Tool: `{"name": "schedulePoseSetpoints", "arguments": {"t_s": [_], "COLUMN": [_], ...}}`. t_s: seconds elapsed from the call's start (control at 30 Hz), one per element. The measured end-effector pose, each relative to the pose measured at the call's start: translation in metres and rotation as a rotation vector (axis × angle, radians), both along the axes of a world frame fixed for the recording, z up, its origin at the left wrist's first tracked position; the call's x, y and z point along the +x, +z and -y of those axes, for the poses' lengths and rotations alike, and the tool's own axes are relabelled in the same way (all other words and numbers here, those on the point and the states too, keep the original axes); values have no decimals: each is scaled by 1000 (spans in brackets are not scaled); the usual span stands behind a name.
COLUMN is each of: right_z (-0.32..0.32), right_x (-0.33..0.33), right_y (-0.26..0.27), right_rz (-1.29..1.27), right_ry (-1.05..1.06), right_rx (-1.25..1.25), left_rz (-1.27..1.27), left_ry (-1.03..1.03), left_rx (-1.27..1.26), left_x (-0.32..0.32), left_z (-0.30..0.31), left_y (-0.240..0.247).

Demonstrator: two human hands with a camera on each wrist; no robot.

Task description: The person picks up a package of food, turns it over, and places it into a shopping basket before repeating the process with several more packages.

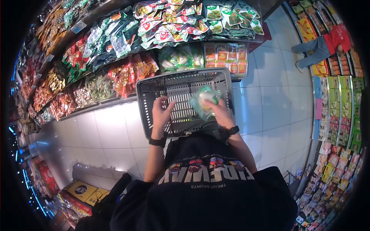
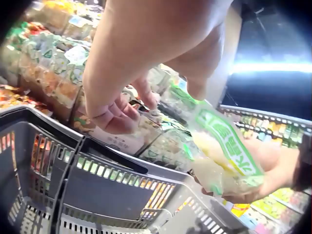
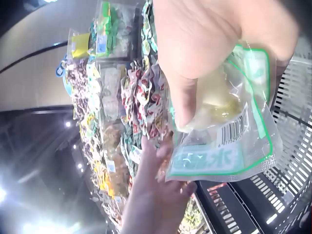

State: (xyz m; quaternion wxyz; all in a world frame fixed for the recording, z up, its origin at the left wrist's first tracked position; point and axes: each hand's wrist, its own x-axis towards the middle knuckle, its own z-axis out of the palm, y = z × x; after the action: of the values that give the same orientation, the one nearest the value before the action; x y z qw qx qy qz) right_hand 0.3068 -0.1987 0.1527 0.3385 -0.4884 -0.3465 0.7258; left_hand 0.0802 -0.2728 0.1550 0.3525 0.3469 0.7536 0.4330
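Note:
My right hand [image 1: 220,112] pinches a clear, green-edged plastic food packet [image 1: 200,102] over the grey shopping basket [image 1: 144,111]. Pale contents show through the film, and the right wrist view catches a barcode on the packet [image 3: 222,117], with the thumb pressed against its face. My left hand [image 1: 162,112] hovers over the basket's left half, holding nothing, its fingers loosely bent. From the left wrist, green lettering is visible on the packet [image 2: 226,146], and the right fingers support it from beneath. The basket's slatted floor shows below both hands.
Shelves heaped with bagged snacks [image 1: 169,21] stretch along the front and left. Beyond the basket stands a clear bin of orange packs [image 1: 226,57]. A person in a red top [image 1: 337,39] is at the right-hand shelves, across a tiled aisle [image 1: 269,96].

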Motion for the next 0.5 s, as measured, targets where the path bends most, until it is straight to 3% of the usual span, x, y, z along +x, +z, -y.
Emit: {"name": "schedulePoseSetpoints", "arguments": {"t_s": [0.1, 0.13, 0.23, 0.4, 0.47, 0.5], "right_z": [-29, -40, -79, -145, -171, -184], "right_x": [18, 18, 16, -27, -52, -62], "right_y": [5, 19, 4, -3, -19, -21], "right_rz": [-114, -189, -248, -114, 99, 421], "right_ry": [-151, -129, -157, -85, -17, 73], "right_rx": [-188, -235, -332, -88, 149, 286], "left_rz": [-64, -134, 46, 116, 100, 99], "left_ry": [20, 2, -66, -76, -33, -37], "left_rx": [-87, -129, -336, -250, -336, -336], "left_x": [-25, -25, -11, 14, 16, 13], "left_z": [22, 23, 27, 25, 21, 24], "left_y": [-72, -71, -72, -76, -60, -72]}}
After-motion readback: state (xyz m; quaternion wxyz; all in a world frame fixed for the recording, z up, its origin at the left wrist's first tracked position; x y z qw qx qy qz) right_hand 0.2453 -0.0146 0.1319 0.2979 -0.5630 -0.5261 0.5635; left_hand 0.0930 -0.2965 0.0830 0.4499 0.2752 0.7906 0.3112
